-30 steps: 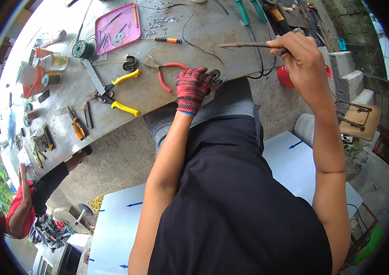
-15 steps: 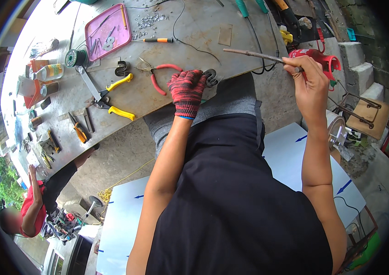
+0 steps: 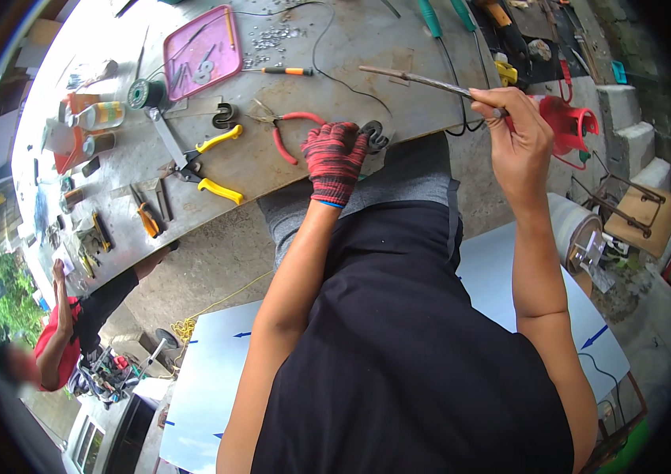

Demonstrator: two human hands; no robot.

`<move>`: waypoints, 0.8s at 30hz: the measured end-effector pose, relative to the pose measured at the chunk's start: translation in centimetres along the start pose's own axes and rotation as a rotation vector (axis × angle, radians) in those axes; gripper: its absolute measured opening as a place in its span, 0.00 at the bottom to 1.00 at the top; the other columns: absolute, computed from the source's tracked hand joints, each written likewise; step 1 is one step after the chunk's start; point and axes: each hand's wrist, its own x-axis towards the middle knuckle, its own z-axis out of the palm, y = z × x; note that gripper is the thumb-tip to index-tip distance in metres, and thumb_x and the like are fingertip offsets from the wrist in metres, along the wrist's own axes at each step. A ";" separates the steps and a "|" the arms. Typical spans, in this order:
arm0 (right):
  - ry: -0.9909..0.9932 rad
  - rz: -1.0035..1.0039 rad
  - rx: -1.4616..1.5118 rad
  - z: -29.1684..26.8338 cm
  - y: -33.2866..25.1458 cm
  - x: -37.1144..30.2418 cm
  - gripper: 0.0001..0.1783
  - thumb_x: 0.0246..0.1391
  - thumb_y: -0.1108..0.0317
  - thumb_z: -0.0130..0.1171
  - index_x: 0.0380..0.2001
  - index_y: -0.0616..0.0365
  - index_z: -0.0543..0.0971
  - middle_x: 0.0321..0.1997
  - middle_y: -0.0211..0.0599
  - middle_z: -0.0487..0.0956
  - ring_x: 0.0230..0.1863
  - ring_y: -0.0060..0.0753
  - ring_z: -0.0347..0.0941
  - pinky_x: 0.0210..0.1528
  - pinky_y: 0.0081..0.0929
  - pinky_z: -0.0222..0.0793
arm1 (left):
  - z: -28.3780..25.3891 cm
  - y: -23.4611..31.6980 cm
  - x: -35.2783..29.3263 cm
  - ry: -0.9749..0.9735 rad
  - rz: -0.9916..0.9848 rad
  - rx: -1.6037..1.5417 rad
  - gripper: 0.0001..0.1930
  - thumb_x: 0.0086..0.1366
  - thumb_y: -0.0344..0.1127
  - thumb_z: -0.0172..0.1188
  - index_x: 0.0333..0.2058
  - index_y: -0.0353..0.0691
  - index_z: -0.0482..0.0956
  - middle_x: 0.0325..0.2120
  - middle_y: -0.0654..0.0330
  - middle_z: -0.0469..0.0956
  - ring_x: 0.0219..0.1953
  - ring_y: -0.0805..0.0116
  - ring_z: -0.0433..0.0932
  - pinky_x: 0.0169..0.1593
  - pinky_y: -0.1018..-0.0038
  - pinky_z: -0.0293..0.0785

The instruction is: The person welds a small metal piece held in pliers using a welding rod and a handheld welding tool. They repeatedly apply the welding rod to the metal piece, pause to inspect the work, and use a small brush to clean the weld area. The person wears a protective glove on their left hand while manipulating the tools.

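My left hand (image 3: 333, 162), in a red and black knit glove, rests at the table's near edge with its fingers curled on a dark, looped metal piece (image 3: 373, 136). My bare right hand (image 3: 521, 138) is raised to the right, pinching a thin brown rod (image 3: 430, 82) whose far end points left over the table. Left of the glove lie red-handled pliers (image 3: 282, 136), jaws spread. A similar dark curved piece (image 3: 225, 116) lies farther left, by yellow-handled snips (image 3: 209, 162).
On the metal table (image 3: 335, 47) are a pink tray (image 3: 213, 39) with small tools, scattered metal bits, an orange-handled screwdriver (image 3: 280, 71), a wire spool (image 3: 144, 94) and bottles. Green-handled cabled tools (image 3: 430, 20) lie at the far right. Another person (image 3: 59, 340) stands at the left.
My right hand has moved left with the rod, bringing its tip farther over the table. My left hand stays on the looped metal piece. The whole view has shifted slightly.
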 end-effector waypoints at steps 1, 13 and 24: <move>-0.003 -0.010 0.031 0.5 -0.3 0.6 0.10 0.54 0.80 0.66 0.40 0.57 0.85 0.33 0.32 0.86 0.36 0.35 0.82 0.47 0.28 0.69 | 0.1 0.2 -0.1 0.021 -0.003 -0.032 0.16 0.56 0.48 0.73 0.40 0.50 0.86 0.38 0.59 0.84 0.46 0.52 0.79 0.51 0.54 0.70; -0.220 0.192 0.804 19.7 -3.7 6.9 0.07 0.68 0.73 0.61 0.42 0.66 0.83 0.35 0.32 0.85 0.37 0.21 0.79 0.45 0.23 0.74 | 1.3 1.1 0.9 -0.047 -0.005 -0.009 0.21 0.55 0.55 0.70 0.43 0.50 0.87 0.37 0.56 0.85 0.44 0.51 0.83 0.48 0.55 0.77; -0.518 0.639 0.977 32.7 -2.4 4.5 0.12 0.69 0.62 0.64 0.45 0.60 0.83 0.39 0.33 0.86 0.36 0.23 0.80 0.37 0.19 0.69 | 0.4 -0.7 -1.5 -0.012 -0.174 -0.083 0.23 0.54 0.51 0.69 0.47 0.49 0.85 0.46 0.56 0.82 0.51 0.52 0.80 0.56 0.50 0.72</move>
